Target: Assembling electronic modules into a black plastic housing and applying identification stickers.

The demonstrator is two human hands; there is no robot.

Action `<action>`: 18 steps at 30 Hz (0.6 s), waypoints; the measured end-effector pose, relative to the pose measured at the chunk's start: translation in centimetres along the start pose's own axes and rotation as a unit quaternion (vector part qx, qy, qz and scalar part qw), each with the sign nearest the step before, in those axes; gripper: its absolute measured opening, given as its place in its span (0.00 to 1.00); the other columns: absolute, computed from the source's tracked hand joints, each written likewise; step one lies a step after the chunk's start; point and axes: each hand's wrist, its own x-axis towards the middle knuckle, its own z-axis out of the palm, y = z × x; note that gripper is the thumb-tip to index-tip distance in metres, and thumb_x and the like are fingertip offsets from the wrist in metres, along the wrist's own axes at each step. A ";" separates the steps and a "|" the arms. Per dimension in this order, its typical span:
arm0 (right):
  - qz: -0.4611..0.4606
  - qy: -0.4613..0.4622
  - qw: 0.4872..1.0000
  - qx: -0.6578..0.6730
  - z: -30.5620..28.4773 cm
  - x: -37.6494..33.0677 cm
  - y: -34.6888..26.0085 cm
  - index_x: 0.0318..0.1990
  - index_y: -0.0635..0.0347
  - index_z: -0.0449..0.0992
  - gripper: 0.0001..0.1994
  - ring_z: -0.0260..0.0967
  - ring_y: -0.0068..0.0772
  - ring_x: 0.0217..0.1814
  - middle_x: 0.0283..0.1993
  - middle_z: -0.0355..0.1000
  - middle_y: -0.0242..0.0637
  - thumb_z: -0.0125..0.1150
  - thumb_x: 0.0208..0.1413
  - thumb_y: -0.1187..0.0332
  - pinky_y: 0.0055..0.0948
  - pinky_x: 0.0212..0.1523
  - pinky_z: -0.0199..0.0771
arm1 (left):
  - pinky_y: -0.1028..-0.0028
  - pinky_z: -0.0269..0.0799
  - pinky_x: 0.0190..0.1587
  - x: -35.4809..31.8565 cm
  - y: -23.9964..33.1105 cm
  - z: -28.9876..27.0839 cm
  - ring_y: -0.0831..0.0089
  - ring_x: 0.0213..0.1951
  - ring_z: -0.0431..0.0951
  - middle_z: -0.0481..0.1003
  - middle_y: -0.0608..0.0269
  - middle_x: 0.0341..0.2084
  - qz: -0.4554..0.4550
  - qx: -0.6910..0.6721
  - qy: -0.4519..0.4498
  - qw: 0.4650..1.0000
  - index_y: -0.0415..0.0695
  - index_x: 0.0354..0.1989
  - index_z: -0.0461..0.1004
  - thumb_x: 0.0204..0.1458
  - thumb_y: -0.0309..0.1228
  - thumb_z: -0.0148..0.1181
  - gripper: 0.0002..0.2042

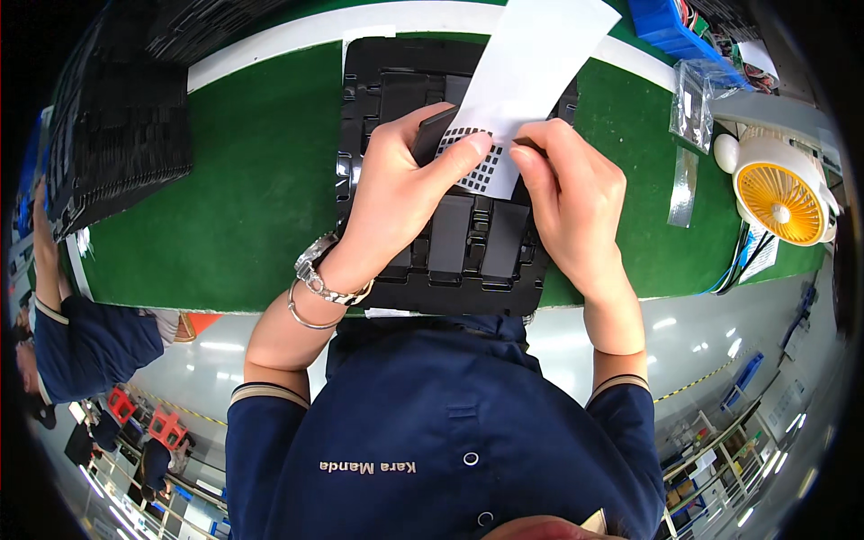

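My left hand (393,175) is closed on a white sheet (542,67) with rows of small black squares at its near end. The thumb presses on the squares, and a flat dark piece (432,135) is held beneath the sheet. At the sheet's right edge my right hand (576,193) makes a pinch; whatever lies between its fingertips is too small to make out. Below both hands a black moulded tray (504,300) lies on the green table, with several flat dark pieces (450,236) in its slots. The sheet's far end rises beyond the tray.
A tall stack of black trays (121,144) stands at left. To the right are a white fan with a yellow grille (779,202), clear plastic bags (691,108) and a blue bin (675,31). Another person's arm (47,247) shows at far left.
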 end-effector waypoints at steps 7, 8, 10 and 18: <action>0.032 -0.030 0.999 -0.016 0.6 -0.5 0.4 0.32 0.59 0.74 0.05 0.70 0.39 0.22 0.24 0.71 0.37 0.64 0.51 0.70 0.33 0.21 0.68 | 0.83 0.62 0.28 -0.1 -0.3 -0.2 0.89 0.26 0.66 0.72 0.73 0.22 -0.002 0.029 -0.025 0.999 0.36 0.36 0.76 0.53 0.32 0.62 0.10; 0.038 -0.030 0.998 -0.034 0.6 -0.6 0.4 0.33 0.60 0.75 0.05 0.71 0.39 0.22 0.24 0.72 0.37 0.64 0.51 0.70 0.33 0.22 0.69 | 0.83 0.62 0.28 -0.1 -0.2 -0.2 0.89 0.26 0.66 0.72 0.73 0.22 -0.002 0.029 -0.025 0.999 0.36 0.36 0.76 0.53 0.32 0.62 0.10; 0.045 -0.031 0.997 -0.052 0.6 -0.8 0.2 0.34 0.60 0.77 0.06 0.72 0.39 0.23 0.25 0.73 0.37 0.65 0.51 0.69 0.33 0.22 0.70 | 0.83 0.61 0.27 -0.1 0.0 -0.2 0.89 0.26 0.66 0.72 0.73 0.23 -0.002 0.034 -0.021 0.999 0.36 0.35 0.76 0.53 0.33 0.63 0.11; 0.060 -0.034 0.997 -0.035 0.6 -0.8 -0.1 0.37 0.63 0.77 0.06 0.67 0.32 0.22 0.24 0.70 0.39 0.60 0.58 0.70 0.26 0.27 0.69 | 0.82 0.62 0.28 -0.3 0.1 0.0 0.87 0.27 0.66 0.72 0.72 0.24 0.010 0.062 -0.008 0.998 0.35 0.34 0.75 0.53 0.32 0.63 0.11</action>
